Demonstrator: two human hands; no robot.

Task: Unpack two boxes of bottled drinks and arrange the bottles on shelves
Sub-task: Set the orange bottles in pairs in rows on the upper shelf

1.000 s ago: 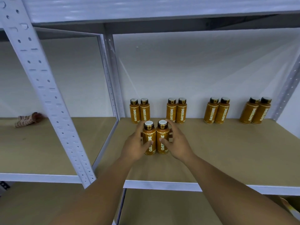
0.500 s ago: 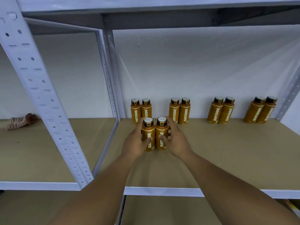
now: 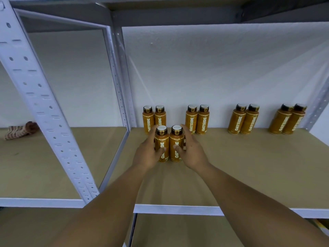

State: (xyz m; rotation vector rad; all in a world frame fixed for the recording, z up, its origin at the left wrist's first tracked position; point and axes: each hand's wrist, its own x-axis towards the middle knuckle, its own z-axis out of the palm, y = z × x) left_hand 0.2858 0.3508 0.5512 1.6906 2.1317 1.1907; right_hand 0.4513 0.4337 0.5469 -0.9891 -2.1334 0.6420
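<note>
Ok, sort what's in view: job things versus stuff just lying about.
Job:
left hand gripping left front bottle
right hand gripping right front bottle
back bottles
shelf

Lying about:
cloth, left bay

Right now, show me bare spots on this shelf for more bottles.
The shelf board is bare right of the right hand, in front of the third pair and fourth pair; a gap separates them. Crowded back left: left hand and right hand grip the front bottles before the leftmost pair.
</note>
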